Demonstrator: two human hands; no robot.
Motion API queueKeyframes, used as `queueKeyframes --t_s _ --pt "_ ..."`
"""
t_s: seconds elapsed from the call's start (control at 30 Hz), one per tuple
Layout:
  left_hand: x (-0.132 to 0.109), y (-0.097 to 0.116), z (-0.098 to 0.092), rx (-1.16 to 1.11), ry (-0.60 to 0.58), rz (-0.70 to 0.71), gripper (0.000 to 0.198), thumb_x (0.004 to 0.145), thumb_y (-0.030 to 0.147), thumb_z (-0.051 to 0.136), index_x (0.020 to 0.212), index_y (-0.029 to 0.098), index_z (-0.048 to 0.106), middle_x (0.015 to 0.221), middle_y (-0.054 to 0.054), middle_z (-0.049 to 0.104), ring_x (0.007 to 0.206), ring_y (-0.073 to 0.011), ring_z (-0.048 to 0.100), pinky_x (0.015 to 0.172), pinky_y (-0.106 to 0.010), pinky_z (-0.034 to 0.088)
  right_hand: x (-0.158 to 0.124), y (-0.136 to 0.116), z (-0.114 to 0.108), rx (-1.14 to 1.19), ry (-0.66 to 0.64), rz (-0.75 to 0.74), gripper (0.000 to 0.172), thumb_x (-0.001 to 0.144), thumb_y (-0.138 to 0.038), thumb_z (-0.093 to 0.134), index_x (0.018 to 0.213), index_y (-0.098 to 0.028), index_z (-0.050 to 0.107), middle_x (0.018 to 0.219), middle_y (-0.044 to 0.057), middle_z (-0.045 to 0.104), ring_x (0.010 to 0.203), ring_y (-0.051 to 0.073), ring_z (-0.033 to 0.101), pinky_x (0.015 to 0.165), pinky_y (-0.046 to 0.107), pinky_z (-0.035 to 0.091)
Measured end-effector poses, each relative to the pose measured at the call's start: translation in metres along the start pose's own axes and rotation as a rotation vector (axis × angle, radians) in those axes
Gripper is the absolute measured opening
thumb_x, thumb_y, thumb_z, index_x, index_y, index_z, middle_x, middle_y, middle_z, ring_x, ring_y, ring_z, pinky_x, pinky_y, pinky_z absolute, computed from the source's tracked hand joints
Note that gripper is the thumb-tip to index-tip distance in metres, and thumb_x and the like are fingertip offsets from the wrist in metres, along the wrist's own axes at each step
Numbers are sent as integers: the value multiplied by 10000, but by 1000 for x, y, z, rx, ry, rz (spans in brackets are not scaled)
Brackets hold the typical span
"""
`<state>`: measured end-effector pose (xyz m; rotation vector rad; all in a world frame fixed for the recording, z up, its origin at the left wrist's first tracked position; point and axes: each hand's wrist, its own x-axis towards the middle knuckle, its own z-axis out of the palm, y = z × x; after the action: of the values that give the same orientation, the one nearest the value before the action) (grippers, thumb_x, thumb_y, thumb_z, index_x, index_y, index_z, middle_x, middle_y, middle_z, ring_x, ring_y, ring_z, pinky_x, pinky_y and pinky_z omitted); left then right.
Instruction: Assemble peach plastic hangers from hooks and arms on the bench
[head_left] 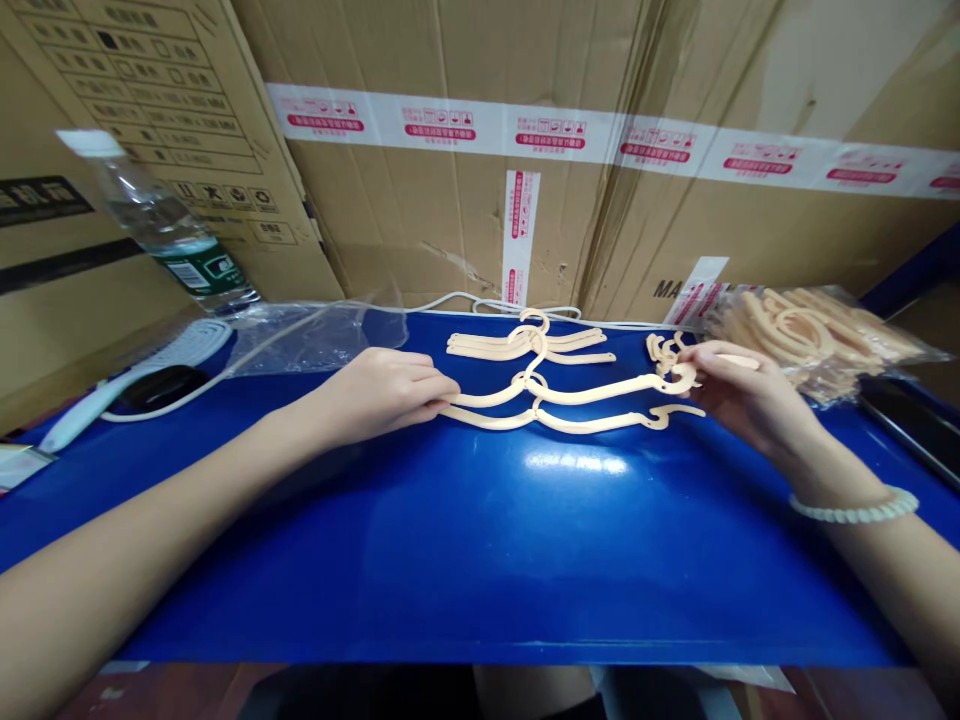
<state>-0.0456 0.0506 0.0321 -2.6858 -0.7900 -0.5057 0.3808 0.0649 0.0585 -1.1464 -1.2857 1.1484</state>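
Note:
A cream plastic folding hanger (pixel 607 387) lies across the blue table with its arms spread. My left hand (pixel 394 390) is closed on its left end, fingertips pinched together. At the other end, my right hand (pixel 739 395) pinches a small curved cream hook piece (pixel 682 378) against the arm tip; the fingers partly cover it. Just in front lies a second spread hanger (pixel 589 426), with a similar hook piece (pixel 660 416) at its right end; its left end is close to my left fingers. Behind them several folding hangers (pixel 487 347) lie stacked.
Loose small hook pieces (pixel 660 350) lie beside my right hand. A clear bag of cream parts (pixel 817 335) sits at right, near a dark flat object (pixel 911 430). At left are a water bottle (pixel 180 235), a pale brush (pixel 157 355) and clear plastic film (pixel 315 335). Cardboard boxes (pixel 435 220) stand behind.

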Motion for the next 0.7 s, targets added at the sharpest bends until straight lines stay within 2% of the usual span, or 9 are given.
queueKeyframes --t_s 0.07,0.17,0.23,0.33,0.5,0.7 --pt "0 1 0 2 -30 3 234 1007 287 498 965 220 719 844 -26 730 728 -165 667 624 -252 475 5 -4 -13 -161 -72 11 320 585 -435 957 763 -223 796 815 56 732 742 192 635 714 319 549" --pt "1 7 0 -53 -58 -4 231 1002 265 491 928 233 707 873 -17 718 749 -153 664 642 -243 472 13 -10 -28 -527 -313 -13 370 615 -489 928 803 -190 819 857 112 769 782 241 667 744 355 529" --pt "3 12 -1 -90 -67 -5 231 1000 248 487 900 230 695 887 -17 706 754 -146 658 646 -238 467 15 -13 -33 -694 -467 -33 396 663 -549 877 802 -182 819 844 124 773 783 267 679 736 372 518" --pt "5 19 -2 -96 -88 16 217 995 232 490 888 220 679 870 -23 688 746 -150 643 637 -244 461 18 -13 -34 -854 -587 -46 402 721 -591 812 774 -193 805 774 108 760 727 269 679 696 374 497" --pt "6 23 -2 -55 -130 58 205 998 210 482 917 211 671 852 -27 682 739 -166 633 636 -264 456 17 -8 -36 -980 -608 -113 377 769 -579 764 780 -203 797 791 105 744 722 261 662 673 367 475" --pt "6 23 -4 -94 -90 -9 178 984 297 535 909 213 673 839 -29 679 748 -167 641 613 -255 451 10 -11 -27 -913 -480 -112 488 681 -573 852 992 -202 793 743 64 685 673 217 613 603 321 453"
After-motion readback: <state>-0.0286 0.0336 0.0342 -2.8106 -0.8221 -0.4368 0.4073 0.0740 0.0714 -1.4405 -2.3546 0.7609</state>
